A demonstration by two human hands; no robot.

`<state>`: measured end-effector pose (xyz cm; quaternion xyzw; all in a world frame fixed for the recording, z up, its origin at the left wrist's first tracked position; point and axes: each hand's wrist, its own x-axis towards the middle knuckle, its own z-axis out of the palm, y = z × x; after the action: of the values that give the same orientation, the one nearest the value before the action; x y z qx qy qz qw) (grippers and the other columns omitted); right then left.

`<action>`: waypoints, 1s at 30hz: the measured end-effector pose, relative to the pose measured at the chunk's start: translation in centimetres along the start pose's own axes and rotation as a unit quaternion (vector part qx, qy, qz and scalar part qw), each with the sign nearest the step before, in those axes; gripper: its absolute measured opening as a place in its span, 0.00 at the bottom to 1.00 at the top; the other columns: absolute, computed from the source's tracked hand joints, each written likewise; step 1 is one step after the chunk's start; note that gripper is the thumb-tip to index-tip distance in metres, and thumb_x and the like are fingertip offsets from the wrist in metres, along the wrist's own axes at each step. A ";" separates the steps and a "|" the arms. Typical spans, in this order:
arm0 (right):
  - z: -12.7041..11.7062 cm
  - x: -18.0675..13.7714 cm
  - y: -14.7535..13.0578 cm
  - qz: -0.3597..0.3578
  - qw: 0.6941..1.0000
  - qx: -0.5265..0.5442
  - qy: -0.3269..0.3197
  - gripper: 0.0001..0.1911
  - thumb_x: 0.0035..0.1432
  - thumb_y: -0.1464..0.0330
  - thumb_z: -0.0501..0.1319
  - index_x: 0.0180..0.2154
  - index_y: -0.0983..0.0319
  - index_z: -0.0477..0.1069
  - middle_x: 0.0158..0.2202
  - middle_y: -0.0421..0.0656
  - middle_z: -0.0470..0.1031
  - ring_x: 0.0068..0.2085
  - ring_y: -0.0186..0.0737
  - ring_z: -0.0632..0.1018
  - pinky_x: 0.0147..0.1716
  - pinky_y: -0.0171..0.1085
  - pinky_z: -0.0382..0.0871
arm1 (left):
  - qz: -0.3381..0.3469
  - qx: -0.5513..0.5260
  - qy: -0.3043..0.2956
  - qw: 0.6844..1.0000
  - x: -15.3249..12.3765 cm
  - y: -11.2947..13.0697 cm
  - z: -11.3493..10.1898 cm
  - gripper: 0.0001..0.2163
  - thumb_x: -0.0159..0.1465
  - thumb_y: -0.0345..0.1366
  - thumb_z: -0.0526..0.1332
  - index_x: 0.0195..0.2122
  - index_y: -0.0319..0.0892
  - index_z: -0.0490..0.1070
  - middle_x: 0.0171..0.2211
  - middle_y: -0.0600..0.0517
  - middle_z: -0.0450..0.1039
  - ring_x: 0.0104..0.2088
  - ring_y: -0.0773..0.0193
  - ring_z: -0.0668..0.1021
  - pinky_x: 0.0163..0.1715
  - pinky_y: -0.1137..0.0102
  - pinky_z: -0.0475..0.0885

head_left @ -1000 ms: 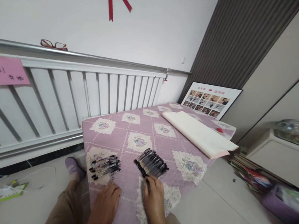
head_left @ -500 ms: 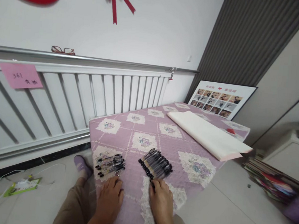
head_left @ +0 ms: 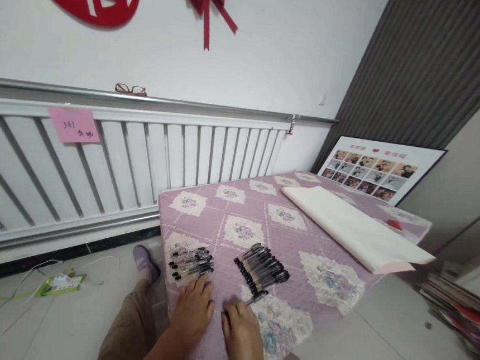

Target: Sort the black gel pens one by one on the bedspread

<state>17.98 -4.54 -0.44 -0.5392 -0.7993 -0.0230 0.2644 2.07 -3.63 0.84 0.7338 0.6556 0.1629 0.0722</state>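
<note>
Two piles of black pens lie on a table under a purple flowered cloth [head_left: 228, 212]: a smaller left pile [head_left: 191, 257] and a larger right pile [head_left: 263, 265]. My left hand [head_left: 192, 310] rests flat on the cloth, fingers stretched out, its tips just short of the left pile. My right hand [head_left: 242, 332] lies beside it with its fingers closed down on one end of a single black pen [head_left: 255, 299]. That pen lies apart from the right pile, just in front of it.
A long cream roll [head_left: 357, 229] lies across the far right of the table, with a photo board [head_left: 377, 169] leaning behind it. A white radiator [head_left: 141, 154] with a pink note runs along the wall. Books [head_left: 460, 305] are stacked on the floor at right. My foot [head_left: 144, 261] is left of the table.
My right hand has drawn back and to the left with one pen pulled out of the right pile. My left hand has slid forward towards the left pile. The view has turned.
</note>
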 end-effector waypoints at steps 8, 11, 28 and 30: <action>0.7 -0.5 -2.3 -0.034 0.999 0.008 -0.014 0.09 0.53 0.77 0.60 0.33 0.57 0.70 0.34 0.42 0.72 0.35 0.42 0.73 0.35 0.38 0.64 | -0.014 -0.009 0.012 1.000 -0.1 -0.7 -0.1 0.17 0.64 0.33 0.50 0.53 0.45 0.67 0.58 0.50 0.63 0.57 0.54 0.63 0.57 0.58 0.56; 0.8 -0.8 -3.1 -0.049 0.998 0.017 -0.018 0.10 0.53 0.77 0.60 0.35 0.56 0.70 0.35 0.42 0.72 0.36 0.42 0.73 0.36 0.38 0.65 | -0.029 -0.012 0.012 0.999 -0.4 -1.4 -0.2 0.17 0.64 0.34 0.51 0.53 0.45 0.67 0.58 0.49 0.63 0.57 0.55 0.64 0.57 0.59 0.57; 1.7 -0.4 -3.7 -0.088 0.986 0.136 0.029 0.18 0.56 0.77 0.53 0.46 0.57 0.70 0.51 0.46 0.71 0.51 0.42 0.73 0.50 0.42 0.69 | 0.001 -0.037 0.133 0.990 -0.8 -3.2 1.0 0.17 0.64 0.27 0.48 0.50 0.43 0.69 0.53 0.48 0.68 0.54 0.58 0.68 0.55 0.60 0.61; 1.7 0.0 -2.8 -0.037 0.990 0.116 0.072 0.17 0.58 0.75 0.53 0.48 0.57 0.69 0.51 0.47 0.71 0.51 0.45 0.72 0.50 0.46 0.68 | 0.014 -0.048 0.117 0.992 -1.5 -2.6 1.0 0.16 0.65 0.27 0.47 0.50 0.43 0.69 0.50 0.48 0.69 0.51 0.58 0.69 0.54 0.60 0.62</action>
<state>14.89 -5.19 -1.22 -0.4722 -0.7947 0.0212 0.3808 -0.13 -4.66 -1.10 0.7146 0.6404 0.2802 0.0281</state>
